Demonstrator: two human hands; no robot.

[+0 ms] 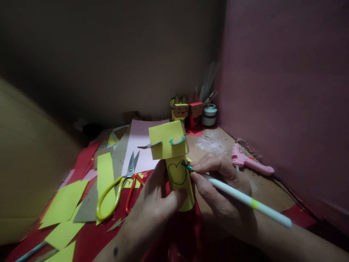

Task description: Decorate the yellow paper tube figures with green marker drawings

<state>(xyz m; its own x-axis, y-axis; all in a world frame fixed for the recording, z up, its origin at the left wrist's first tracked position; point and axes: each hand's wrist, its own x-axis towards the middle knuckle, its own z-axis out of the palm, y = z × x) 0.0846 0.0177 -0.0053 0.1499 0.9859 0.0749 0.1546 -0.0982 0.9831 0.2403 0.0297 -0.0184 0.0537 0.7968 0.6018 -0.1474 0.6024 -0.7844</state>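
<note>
My left hand point(158, 207) is wrapped round a yellow paper figure point(165, 131), a tube with a boxy head, and holds it upright but slightly tilted. Pieces with green edges stick out from the head. A green heart-shaped outline point(177, 173) shows on the front of the tube. My right hand point(222, 174) pinches a white marker pen point(242, 196) with a yellow-green band. Its dark green tip touches the upper right of that outline. Left of the figure lie scissors point(131, 171) with yellow and red handles, blades spread, close to my left hand.
Yellow paper pieces point(65, 203) and other scraps cover the left side, near a pale pink sheet point(141, 142). Two small paper animal figures, one yellow point(180, 110) and one red point(195, 109), stand behind beside a jar point(209, 115). A pink glue gun point(251, 162) with a cord lies right.
</note>
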